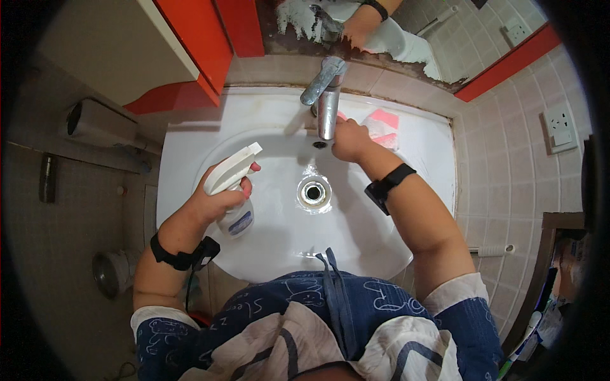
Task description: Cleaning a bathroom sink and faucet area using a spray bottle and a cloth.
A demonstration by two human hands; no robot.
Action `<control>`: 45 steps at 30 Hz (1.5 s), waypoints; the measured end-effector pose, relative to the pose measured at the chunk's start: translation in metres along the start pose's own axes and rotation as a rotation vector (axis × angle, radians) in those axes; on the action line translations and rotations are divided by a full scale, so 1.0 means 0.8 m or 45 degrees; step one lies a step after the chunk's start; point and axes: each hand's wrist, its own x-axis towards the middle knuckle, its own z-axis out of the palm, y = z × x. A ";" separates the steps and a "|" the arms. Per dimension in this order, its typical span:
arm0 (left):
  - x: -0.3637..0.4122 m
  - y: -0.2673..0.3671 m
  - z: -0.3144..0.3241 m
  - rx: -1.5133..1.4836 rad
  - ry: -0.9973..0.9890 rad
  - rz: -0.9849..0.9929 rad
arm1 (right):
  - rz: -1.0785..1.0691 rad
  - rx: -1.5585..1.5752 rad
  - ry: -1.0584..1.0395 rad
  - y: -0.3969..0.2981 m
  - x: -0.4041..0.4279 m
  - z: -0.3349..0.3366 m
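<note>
My left hand [214, 197] grips a white spray bottle [233, 166] by its neck over the left side of the white washbasin [286, 238], nozzle pointing up and right. My right hand [350, 138] is at the right of the chrome faucet [328, 109], by the basin's back rim. A pink and white cloth [383, 126] lies on the ledge just behind that hand; a bit of pink also shows between the hand and the faucet. Whether the right fingers hold cloth is hidden. The metal drain [313, 192] sits in the basin's middle.
A mirror [481, 38] with a worn lower edge and red frame stands behind the faucet. A red and white cabinet [190, 62] overhangs the left back corner. On the tiled right wall are a socket [560, 128] and a white-ended rod [495, 250].
</note>
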 end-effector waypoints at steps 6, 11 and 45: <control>-0.006 0.007 0.012 -0.030 0.016 0.053 | -0.006 0.023 -0.025 0.017 -0.014 -0.003; -0.019 0.028 0.032 0.052 -0.006 0.039 | 0.118 0.049 0.046 0.076 -0.051 0.003; -0.218 -0.010 -0.146 -0.089 0.656 0.436 | -0.047 2.433 0.342 0.005 -0.358 -0.057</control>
